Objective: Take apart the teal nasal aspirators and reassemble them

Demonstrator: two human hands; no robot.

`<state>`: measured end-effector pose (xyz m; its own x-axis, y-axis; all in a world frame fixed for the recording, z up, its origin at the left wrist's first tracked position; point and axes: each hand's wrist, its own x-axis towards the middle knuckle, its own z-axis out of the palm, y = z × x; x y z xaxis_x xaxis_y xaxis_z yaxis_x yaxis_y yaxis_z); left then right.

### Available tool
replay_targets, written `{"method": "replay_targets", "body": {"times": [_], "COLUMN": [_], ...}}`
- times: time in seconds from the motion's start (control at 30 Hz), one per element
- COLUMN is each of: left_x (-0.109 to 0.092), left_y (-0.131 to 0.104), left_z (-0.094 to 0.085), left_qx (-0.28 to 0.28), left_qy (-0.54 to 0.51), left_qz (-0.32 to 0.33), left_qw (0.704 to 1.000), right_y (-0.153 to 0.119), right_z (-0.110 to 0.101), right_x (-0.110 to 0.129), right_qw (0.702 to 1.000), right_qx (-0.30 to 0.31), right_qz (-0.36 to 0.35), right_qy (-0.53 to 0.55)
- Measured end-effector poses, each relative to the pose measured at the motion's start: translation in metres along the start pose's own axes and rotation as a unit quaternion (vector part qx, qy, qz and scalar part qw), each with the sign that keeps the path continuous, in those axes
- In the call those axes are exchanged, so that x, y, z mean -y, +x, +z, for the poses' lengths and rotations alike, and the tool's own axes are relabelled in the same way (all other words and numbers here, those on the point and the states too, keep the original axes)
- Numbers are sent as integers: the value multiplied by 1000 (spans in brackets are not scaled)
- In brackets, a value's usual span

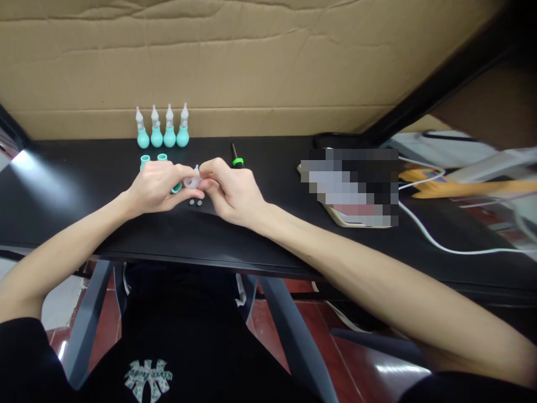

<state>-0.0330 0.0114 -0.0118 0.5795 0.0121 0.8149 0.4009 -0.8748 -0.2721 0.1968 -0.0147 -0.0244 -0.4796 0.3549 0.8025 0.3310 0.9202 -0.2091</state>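
Note:
Between thumb and fingers, my left hand [156, 187] grips a clear plastic nozzle piece [192, 182] with a pointed white tip. My right hand [232, 190] is closed in a pinch against the nozzle's right side; whether a small part is between its fingertips is hidden. Just below lie two small whitish discs [195, 202]. Open-topped teal bulbs [162, 157] stand behind my left hand, partly covered by it. Another teal rim [176, 188] shows beside my left fingers. Farther back stands a row of several assembled nasal aspirators [163, 134], teal bulbs with clear nozzles pointing up.
A dark tool with a green collar [238, 162] lies behind my right hand. To the right is a blurred-out flat item with a pale edge [348, 224], near white cables [436, 240] and a yellow strip [453, 187]. A cardboard wall [251, 67] backs the black table [159, 240].

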Motion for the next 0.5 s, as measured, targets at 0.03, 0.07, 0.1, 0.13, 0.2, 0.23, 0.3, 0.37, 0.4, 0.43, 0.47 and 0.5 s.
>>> {"method": "replay_targets", "body": {"times": [0.03,0.07,0.1,0.13,0.2,0.23,0.3,0.37,0.4,0.43,0.47,0.5], "left_x": [0,0,-1,-1,-1,-2,-2,-2,-2,-1,0,1], "left_y": [1,2,4,4,6,6,6,6,6,6,6,6], "left_z": [0,0,-1,-1,-2,-2,-2,-2,-2,-2,-3,-4], "left_qx": [-11,-19,-23,-23,-14,-11,-8,-10,-9,-5,1,11], "left_qy": [-7,-15,-21,-25,-27,-28,-34,-39,-41,-43,-47,-52], "left_qz": [11,22,32,36,36,35,33,34,32,28,21,14], "left_qw": [1000,999,999,999,999,999,999,999,999,999,999,998], "right_y": [1,2,3,4,6,6,7,6,5,4,3,3], "right_z": [-2,-3,-4,-5,-7,-8,-8,-7,-6,-5,-4,-3], "right_x": [-1,-2,-3,-3,-3,-4,-4,-6,-8,-10,-11,-13], "right_qw": [1000,999,998,998,996,995,993,990,989,988,988,988], "right_qx": [18,33,47,58,73,79,98,114,119,122,123,121], "right_qz": [-5,-12,-20,-27,-38,-39,-28,-7,4,12,18,21], "right_qy": [8,15,22,29,39,46,63,80,86,90,91,89]}}
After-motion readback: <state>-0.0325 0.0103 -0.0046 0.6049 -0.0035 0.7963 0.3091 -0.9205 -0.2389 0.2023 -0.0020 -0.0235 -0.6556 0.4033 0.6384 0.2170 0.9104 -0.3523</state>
